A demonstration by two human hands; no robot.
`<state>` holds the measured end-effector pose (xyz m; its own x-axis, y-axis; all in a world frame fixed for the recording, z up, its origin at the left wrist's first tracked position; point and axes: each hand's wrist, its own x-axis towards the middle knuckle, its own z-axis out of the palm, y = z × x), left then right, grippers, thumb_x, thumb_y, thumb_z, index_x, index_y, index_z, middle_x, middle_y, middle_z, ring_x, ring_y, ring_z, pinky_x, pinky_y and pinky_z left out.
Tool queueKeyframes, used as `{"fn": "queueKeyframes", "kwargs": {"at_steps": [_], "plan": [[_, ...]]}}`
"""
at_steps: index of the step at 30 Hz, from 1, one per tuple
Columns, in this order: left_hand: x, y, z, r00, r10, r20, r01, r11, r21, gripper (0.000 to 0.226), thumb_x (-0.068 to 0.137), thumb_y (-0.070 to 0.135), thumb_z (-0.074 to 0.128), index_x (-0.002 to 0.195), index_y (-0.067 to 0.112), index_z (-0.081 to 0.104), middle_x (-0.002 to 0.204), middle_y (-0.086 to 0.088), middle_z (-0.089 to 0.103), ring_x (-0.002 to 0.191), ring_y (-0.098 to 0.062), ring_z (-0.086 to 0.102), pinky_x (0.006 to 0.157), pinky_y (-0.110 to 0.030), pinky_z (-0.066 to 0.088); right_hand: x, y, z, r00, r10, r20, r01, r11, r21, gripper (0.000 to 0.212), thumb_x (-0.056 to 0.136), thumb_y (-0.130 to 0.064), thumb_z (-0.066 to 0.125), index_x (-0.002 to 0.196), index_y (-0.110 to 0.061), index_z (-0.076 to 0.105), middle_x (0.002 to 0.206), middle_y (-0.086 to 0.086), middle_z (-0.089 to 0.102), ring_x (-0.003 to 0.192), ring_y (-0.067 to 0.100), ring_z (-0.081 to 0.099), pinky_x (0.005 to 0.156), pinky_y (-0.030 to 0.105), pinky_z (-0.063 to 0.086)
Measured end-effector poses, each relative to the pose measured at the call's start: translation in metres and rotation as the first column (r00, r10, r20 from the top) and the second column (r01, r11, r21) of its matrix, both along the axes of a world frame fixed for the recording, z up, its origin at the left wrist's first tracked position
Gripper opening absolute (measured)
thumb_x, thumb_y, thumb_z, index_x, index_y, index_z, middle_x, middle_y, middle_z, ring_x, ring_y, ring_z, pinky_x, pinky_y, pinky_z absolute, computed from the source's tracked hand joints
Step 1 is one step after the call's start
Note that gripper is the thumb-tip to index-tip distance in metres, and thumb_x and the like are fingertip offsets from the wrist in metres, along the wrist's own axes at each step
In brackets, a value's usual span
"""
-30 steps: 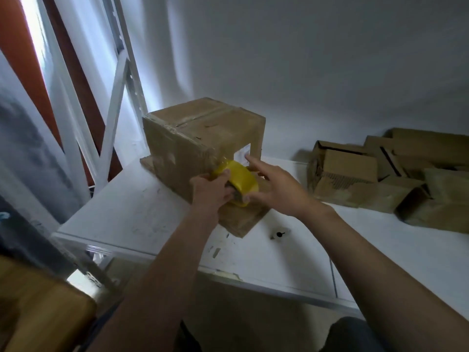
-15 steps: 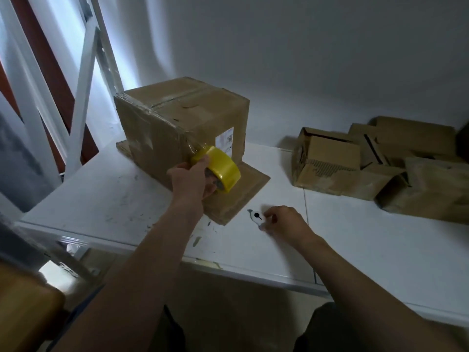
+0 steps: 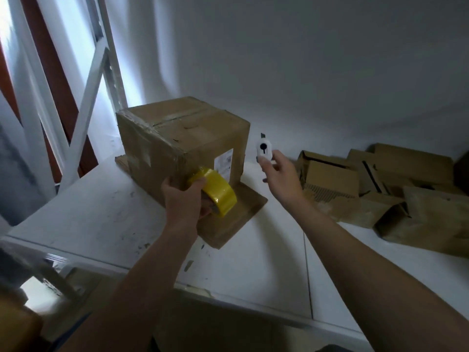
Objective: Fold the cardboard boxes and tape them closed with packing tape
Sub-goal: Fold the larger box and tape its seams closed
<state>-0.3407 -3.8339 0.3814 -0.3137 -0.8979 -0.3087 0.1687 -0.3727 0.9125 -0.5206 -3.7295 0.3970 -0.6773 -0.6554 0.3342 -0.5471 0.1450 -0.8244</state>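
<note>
Head view: right hand has just lifted the small white cutter off the surface, left hand grips tape roll vs box front, so cut's prob. next.

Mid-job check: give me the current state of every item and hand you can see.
Cardboard box: closed, upright on a flat cardboard sheet.
Yellow tape roll: held against the box's front corner.
Left hand: gripping the roll.
Small white cutter: lifted, blade tip up.
Right hand: pinching the cutter.
Box pile: untaped, lying jumbled.
</note>
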Motion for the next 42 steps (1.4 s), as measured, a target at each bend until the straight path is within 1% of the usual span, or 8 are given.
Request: {"fn": "queueKeyframes", "kwargs": {"at_steps": [6, 11, 16, 22, 25, 31, 37, 42], "plan": [[-0.001, -0.007, -0.001, 1.000, 0.010, -0.029, -0.011, 0.999, -0.034, 0.079, 0.089, 0.028, 0.077, 0.153, 0.026, 0.032, 0.139, -0.002, 0.053, 0.103, -0.023, 0.063, 0.067, -0.037, 0.061, -0.023, -0.084, 0.041, 0.987, 0.104, -0.125, -0.107, 0.994, -0.013, 0.028, 0.103, -0.038, 0.053, 0.101, -0.013, 0.065, 0.096, 0.012, 0.065, 0.082, 0.016, 0.058, 0.069, 0.030, 0.046], [-0.002, -0.007, -0.005, 1.000, -0.030, 0.004, 0.030, 0.993, -0.114, 0.075, 0.093, 0.029, 0.072, 0.156, 0.024, 0.031, 0.140, 0.001, 0.050, 0.107, -0.019, 0.057, 0.058, -0.022, 0.050, -0.055, -0.124, 0.022, 0.971, 0.043, -0.237, -0.018, 0.994, 0.109, 0.027, 0.100, -0.051, 0.050, 0.101, -0.029, 0.066, 0.086, -0.017, 0.055, 0.119, 0.027, 0.049, 0.095, 0.043, 0.045], [0.000, -0.011, -0.009, 0.999, -0.050, 0.009, 0.051, 0.995, -0.087, 0.063, 0.093, 0.026, 0.072, 0.149, 0.029, 0.042, 0.132, 0.005, 0.057, 0.103, -0.020, 0.067, 0.083, -0.041, 0.062, -0.058, -0.135, 0.018, 0.990, 0.079, -0.116, -0.077, 0.997, 0.020, 0.027, 0.105, -0.039, 0.049, 0.100, -0.015, 0.061, 0.086, -0.002, 0.060, 0.075, 0.008, 0.053, 0.069, 0.031, 0.042], [0.022, 0.000, 0.009, 0.997, -0.077, 0.005, 0.077, 0.997, -0.006, 0.073, 0.075, 0.046, 0.074, 0.143, 0.026, 0.054, 0.130, -0.005, 0.065, 0.110, -0.028, 0.065, 0.094, -0.052, 0.056, -0.040, -0.100, 0.011, 0.985, -0.034, -0.168, 0.039, 0.999, 0.029, 0.027, 0.105, -0.050, 0.041, 0.105, -0.027, 0.056, 0.086, -0.004, 0.062, 0.094, 0.026, 0.059, 0.068, 0.040, 0.047], [0.042, 0.001, 0.020, 1.000, -0.030, 0.006, 0.030, 0.999, 0.027, 0.032, 0.095, 0.032, 0.063, 0.122, 0.017, 0.063, 0.113, -0.011, 0.065, 0.097, -0.028, 0.063, 0.077, -0.039, 0.055, -0.008, -0.059, 0.009, 0.980, -0.104, -0.169, 0.105, 0.994, -0.002, 0.016, 0.105, -0.046, 0.042, 0.101, -0.034, 0.052, 0.081, -0.003, 0.060, 0.096, 0.034, 0.058, 0.059, 0.030, 0.035], [0.089, 0.010, 0.037, 0.990, -0.130, 0.057, 0.130, 0.991, 0.008, 0.016, 0.097, 0.031, 0.060, 0.098, 0.016, 0.063, 0.099, -0.012, 0.066, 0.082, -0.025, 0.065, 0.068, -0.034, 0.055, 0.078, 0.025, 0.022, 0.983, -0.174, -0.064, 0.175, 0.985, -0.001, 0.024, 0.108, -0.037, 0.041, 0.118, -0.023, 0.057, 0.088, -0.007, 0.058, 0.090, -0.016, 0.047, 0.062, 0.023, 0.037], [0.110, 0.028, 0.036, 0.967, -0.251, 0.039, 0.251, 0.968, 0.017, 0.013, 0.100, 0.030, 0.059, 0.097, 0.018, 0.065, 0.097, -0.009, 0.066, 0.083, -0.023, 0.065, 0.066, -0.034, 0.054, 0.117, 0.076, 0.016, 0.941, -0.295, -0.165, 0.304, 0.952, 0.032, 0.029, 0.105, -0.046, 0.038, 0.124, -0.032, 0.055, 0.104, -0.005, 0.064, 0.106, 0.020, 0.035, 0.069, 0.031, 0.040], [0.110, 0.031, 0.027, 0.986, -0.163, -0.024, 0.164, 0.986, 0.034, 0.031, 0.095, 0.030, 0.069, 0.117, 0.008, 0.065, 0.109, -0.012, 0.065, 0.094, -0.028, 0.066, 0.071, -0.038, 0.057, 0.118, 0.083, 0.033, 0.817, -0.328, -0.475, 0.455, 0.871, 0.182, 0.026, 0.104, -0.051, 0.035, 0.114, -0.035, 0.054, 0.087, -0.009, 0.064, 0.098, 0.025, 0.060, 0.112, 0.071, 0.022]]}}
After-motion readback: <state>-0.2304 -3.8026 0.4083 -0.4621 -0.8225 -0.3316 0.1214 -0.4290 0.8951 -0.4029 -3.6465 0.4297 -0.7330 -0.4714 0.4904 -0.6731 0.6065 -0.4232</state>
